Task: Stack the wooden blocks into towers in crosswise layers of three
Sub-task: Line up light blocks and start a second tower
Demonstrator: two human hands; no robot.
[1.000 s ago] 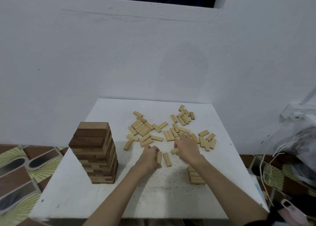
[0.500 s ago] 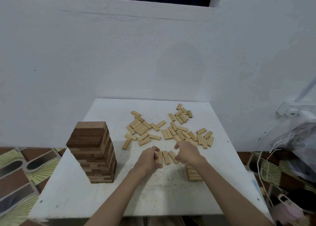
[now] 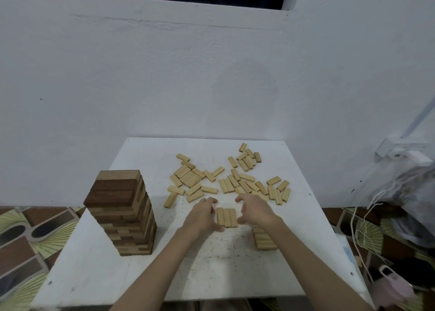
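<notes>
Three light wooden blocks (image 3: 226, 217) lie side by side in a flat row on the white table (image 3: 98, 270). My left hand (image 3: 203, 214) cups the row's left side and my right hand (image 3: 255, 210) cups its right side, fingers curved around the ends. A tall tower of darker blocks (image 3: 122, 213) stands at the left. A short stack of light blocks (image 3: 264, 239) sits under my right forearm, partly hidden. Several loose light blocks (image 3: 229, 177) are scattered behind my hands.
The table stands against a white wall. A plastic bag with cords (image 3: 404, 193) hangs off to the right. Patterned floor tiles (image 3: 26, 237) show at the left. A pink object (image 3: 393, 287) lies at the lower right.
The loose blocks between my hands have been pushed together into a neat row of three. Both hands have closed in on its sides.
</notes>
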